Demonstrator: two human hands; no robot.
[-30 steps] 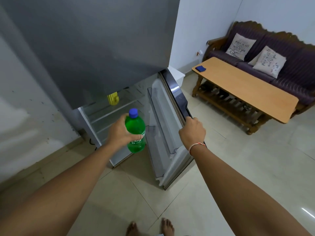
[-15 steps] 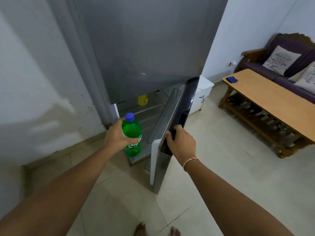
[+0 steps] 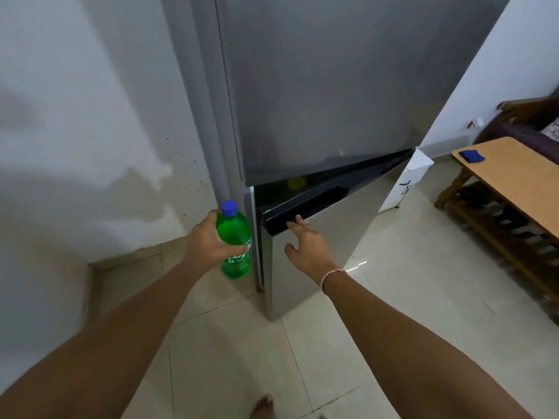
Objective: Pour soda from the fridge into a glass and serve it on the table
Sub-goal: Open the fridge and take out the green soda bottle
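My left hand (image 3: 210, 241) grips a green soda bottle (image 3: 237, 234) with a blue cap, upright, just left of the grey fridge (image 3: 317, 86). The lower fridge door (image 3: 329, 234) stands only slightly ajar, a narrow dark gap showing along its top. My right hand (image 3: 305, 241) lies flat against the door's front near its upper left corner, fingers spread and straight. The wooden table (image 3: 514, 173) stands at the right. No glass is in view.
A small blue object (image 3: 472, 155) lies on the table's near end. A dark sofa (image 3: 526, 125) sits behind the table. A white box (image 3: 406, 182) stands beside the fridge. White wall to the left, tiled floor below, my bare foot (image 3: 263, 408) at the bottom edge.
The lower fridge door has swung from wide open to almost shut. My right hand let go of its edge and now presses flat on its front. The bottle stayed in my left hand.
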